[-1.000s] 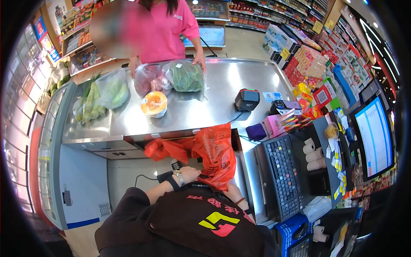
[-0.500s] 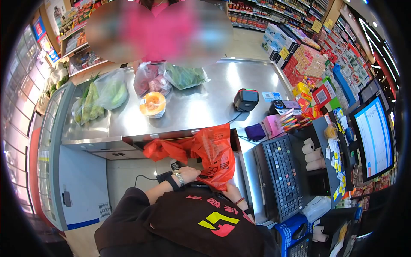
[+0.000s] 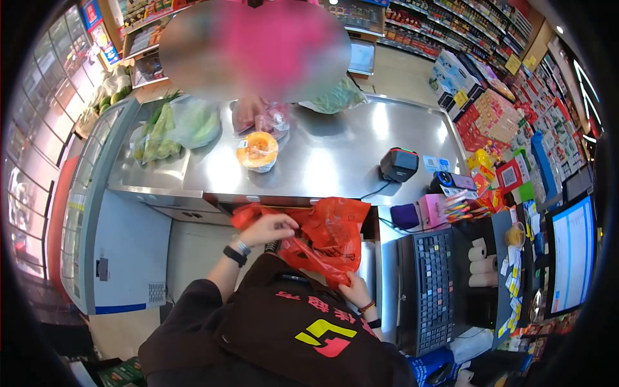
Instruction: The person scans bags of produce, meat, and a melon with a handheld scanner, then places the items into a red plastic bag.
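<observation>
Below, both hands [image 3: 271,227] on red bag [image 3: 325,235] under counter edge [image 3: 213,197].

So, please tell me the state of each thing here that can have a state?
left hand: gripping the red plastic bag
right hand: gripping the bag's lower edge
red plastic bag: being pulled open
monitor: switched on
cut melon: wrapped, on the counter
</observation>
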Tool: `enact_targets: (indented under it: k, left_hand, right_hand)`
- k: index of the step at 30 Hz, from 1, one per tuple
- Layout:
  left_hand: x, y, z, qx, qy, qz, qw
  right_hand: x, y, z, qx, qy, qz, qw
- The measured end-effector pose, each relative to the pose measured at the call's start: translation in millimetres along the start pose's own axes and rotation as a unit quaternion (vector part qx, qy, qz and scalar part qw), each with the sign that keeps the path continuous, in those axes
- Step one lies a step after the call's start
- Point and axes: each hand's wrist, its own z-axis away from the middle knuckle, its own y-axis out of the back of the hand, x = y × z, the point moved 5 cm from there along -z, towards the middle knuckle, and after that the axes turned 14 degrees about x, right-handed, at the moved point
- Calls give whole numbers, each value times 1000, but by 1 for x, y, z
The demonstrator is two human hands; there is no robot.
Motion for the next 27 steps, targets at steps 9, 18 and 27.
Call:
enact_targets:
  k: [9, 18, 27]
  left_hand:
    - [-75, 200, -97, 428, 110, 220, 870]
    - [-56, 202, -168, 367, -101, 79, 921]
    - [-34, 208, -162, 208, -8, 56, 976]
  right_hand:
    - [-96, 81, -66, 9, -104, -420, 902]
    - [-234, 163, -150, 394, 45, -685, 610]
    - [-263, 59, -240, 258, 133, -756, 586]
